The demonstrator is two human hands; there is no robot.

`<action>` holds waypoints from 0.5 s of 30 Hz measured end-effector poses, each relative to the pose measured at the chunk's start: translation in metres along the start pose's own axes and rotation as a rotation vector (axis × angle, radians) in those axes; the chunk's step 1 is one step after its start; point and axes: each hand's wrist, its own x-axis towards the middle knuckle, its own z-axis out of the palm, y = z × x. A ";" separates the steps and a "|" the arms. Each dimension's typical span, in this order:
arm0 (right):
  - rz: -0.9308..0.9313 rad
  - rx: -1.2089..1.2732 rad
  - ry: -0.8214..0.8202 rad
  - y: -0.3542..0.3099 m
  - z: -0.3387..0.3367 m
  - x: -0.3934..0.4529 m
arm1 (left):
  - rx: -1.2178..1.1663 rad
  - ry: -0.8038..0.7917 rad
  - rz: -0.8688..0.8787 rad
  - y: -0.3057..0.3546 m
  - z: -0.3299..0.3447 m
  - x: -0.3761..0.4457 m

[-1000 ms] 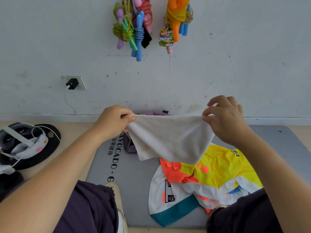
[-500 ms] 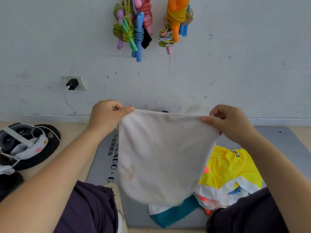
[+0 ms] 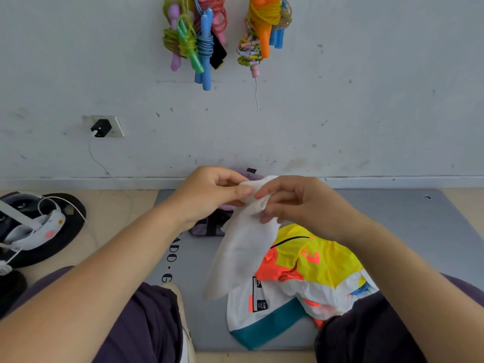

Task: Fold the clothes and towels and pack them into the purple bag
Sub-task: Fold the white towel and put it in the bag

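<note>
Step in hand: folding white towel (image 3: 243, 247), top corners brought together, pinched by left hand (image 3: 209, 195) and right hand (image 3: 293, 203) above grey mat (image 3: 408, 231) far edge. Next: lay flat, halve again. Purple bag (image 3: 209, 226) behind, probably open. Multicoloured jersey (image 3: 314, 271) beneath, unfolded.

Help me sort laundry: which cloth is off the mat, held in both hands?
The white towel, pinched by left hand and right hand; the colourful shirt lies on the mat.
</note>
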 end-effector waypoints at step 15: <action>-0.247 -0.479 0.365 -0.006 0.002 -0.002 | -0.036 -0.171 0.067 0.008 0.013 -0.005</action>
